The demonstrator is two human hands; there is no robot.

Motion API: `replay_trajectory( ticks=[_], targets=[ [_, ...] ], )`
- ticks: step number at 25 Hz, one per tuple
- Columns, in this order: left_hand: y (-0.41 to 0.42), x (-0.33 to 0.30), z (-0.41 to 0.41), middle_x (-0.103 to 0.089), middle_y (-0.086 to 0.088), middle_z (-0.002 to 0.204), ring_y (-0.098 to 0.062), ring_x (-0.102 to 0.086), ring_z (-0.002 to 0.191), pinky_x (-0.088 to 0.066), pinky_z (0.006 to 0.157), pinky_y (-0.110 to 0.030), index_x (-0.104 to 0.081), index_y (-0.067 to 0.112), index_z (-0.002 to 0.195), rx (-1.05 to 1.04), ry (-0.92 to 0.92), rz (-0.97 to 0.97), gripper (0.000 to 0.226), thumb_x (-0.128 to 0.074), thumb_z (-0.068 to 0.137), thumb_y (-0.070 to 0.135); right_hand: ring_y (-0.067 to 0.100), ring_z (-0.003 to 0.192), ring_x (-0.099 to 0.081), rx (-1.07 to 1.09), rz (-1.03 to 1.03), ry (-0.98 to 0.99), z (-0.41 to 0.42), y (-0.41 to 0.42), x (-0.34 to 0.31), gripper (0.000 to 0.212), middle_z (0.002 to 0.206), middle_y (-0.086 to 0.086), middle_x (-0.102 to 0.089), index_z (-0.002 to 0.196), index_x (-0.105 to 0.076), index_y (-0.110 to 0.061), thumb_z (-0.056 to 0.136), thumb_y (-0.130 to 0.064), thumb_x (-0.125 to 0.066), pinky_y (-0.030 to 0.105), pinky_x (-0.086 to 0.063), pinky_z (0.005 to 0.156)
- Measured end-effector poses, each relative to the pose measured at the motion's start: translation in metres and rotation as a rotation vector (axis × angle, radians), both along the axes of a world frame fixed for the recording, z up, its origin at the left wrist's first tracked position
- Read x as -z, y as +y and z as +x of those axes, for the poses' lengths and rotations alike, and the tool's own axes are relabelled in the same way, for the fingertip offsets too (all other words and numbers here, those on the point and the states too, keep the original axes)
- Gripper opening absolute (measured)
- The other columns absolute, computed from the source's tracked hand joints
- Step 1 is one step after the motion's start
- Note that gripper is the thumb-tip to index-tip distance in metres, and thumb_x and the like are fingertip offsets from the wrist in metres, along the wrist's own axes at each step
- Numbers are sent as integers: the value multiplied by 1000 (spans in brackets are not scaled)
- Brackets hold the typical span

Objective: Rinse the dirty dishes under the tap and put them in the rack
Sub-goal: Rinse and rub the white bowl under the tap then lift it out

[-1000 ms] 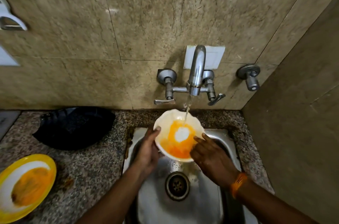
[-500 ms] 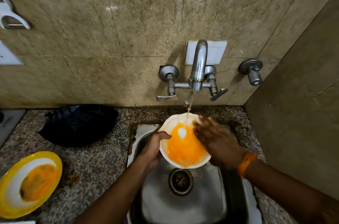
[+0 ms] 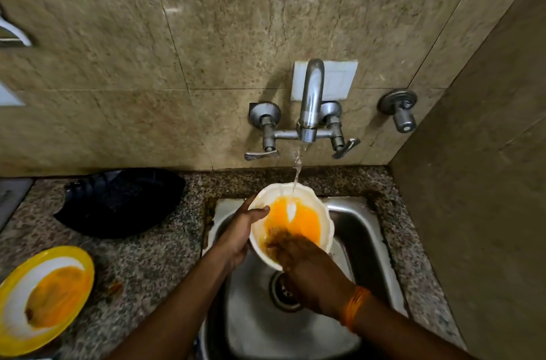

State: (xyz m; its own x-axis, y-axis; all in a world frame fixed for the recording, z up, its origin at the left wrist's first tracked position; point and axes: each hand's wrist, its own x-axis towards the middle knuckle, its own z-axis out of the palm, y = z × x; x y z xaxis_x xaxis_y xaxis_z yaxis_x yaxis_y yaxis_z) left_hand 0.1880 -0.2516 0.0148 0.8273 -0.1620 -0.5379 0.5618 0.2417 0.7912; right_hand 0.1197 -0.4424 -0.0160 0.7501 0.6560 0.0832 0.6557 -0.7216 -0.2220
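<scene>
Right hand (image 3: 307, 268) fingers blurred inside the bowl (image 3: 320, 206); their curl cannot be made out, they touch the orange residue. Left hand (image 3: 239, 229) grips the bowl's left rim, thumb over the edge. Bowl held tilted over the sink (image 3: 363, 229), under the tap (image 3: 308, 105) stream. Yellow plate (image 3: 44, 297), cut off at the frame's edge, lies on the counter (image 3: 153, 259) beside a black pan (image 3: 121, 201).

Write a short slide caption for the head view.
Left hand holds an orange-stained white bowl under the running tap; right hand rubs inside.
</scene>
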Motion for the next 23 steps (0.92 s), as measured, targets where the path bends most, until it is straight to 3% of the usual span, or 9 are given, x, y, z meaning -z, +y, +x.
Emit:
replay_trajectory(
  ticks=[4, 6, 8, 11, 13, 15, 17, 19, 23],
  targets=[
    [6, -6, -14, -73, -11, 126, -37, -68, 118, -50, 105, -61, -59, 30, 138, 17, 20, -17, 42, -60, 97, 21, 28, 126, -63, 205, 210, -243, -15, 0, 6, 50, 135, 1, -68, 123, -73, -21, 74, -15, -79, 51, -44, 110],
    [10, -9, -18, -74, -9, 126, -35, -68, 119, -49, 105, -61, -61, 32, 137, 37, 39, 16, 42, -59, 96, 42, 23, 115, -66, 252, 336, -280, -28, 6, 3, 39, 124, -1, -73, 118, -74, -21, 79, -18, -73, 44, -42, 108],
    [16, -3, -23, -72, -6, 130, -30, -66, 123, -49, 106, -59, -62, 31, 137, 34, 56, 13, 58, -51, 90, 63, 18, 109, -68, 372, 619, -89, -41, 21, -8, 31, 118, -5, -73, 120, -71, -25, 89, -26, -68, 36, -49, 100],
    [20, 19, -39, -68, 0, 138, -22, -61, 128, -46, 107, -52, -63, 33, 136, -30, 64, -33, 51, -47, 93, 56, 14, 111, -70, 724, 1218, 564, -46, 34, -28, 39, 117, -6, -75, 124, -69, -22, 86, -21, -80, 30, -59, 88],
    [21, 32, -51, -68, 5, 137, -20, -62, 126, -50, 102, -48, -64, 40, 133, -31, 74, 22, 38, -54, 97, 45, 26, 105, -73, 951, 1366, 846, -43, 33, -23, 42, 110, -1, -78, 121, -72, -21, 81, -14, -84, 41, -64, 79],
    [24, 40, -60, -68, 10, 137, -19, -63, 126, -51, 102, -48, -63, 45, 133, 22, 65, 96, 40, -61, 93, 43, 35, 107, -70, 1070, 1512, 1059, -41, 28, -13, 42, 112, 4, -78, 121, -73, -22, 80, -19, -82, 61, -60, 81],
    [28, 39, -66, -68, 13, 135, -16, -62, 125, -53, 99, -44, -64, 43, 131, 60, 63, 157, 34, -59, 97, 40, 39, 114, -67, 1095, 1692, 1177, -45, 21, 0, 49, 121, 11, -75, 126, -70, -16, 79, -19, -80, 68, -55, 88],
    [31, 35, -71, -71, 15, 129, -10, -64, 117, -53, 84, -32, -65, 39, 128, 79, 80, 174, 29, -54, 101, 34, 42, 120, -64, 1043, 1804, 1225, -50, 17, 9, 54, 127, 18, -70, 131, -67, -9, 80, -16, -81, 67, -50, 99],
    [34, 27, -76, -75, 18, 113, 6, -69, 93, -52, 69, -15, -67, 35, 121, 119, 90, 195, 26, -50, 104, 26, 42, 123, -63, 996, 1801, 1254, -53, 15, 14, 43, 130, 22, -68, 131, -67, -5, 89, -13, -72, 65, -46, 106]
  ],
)
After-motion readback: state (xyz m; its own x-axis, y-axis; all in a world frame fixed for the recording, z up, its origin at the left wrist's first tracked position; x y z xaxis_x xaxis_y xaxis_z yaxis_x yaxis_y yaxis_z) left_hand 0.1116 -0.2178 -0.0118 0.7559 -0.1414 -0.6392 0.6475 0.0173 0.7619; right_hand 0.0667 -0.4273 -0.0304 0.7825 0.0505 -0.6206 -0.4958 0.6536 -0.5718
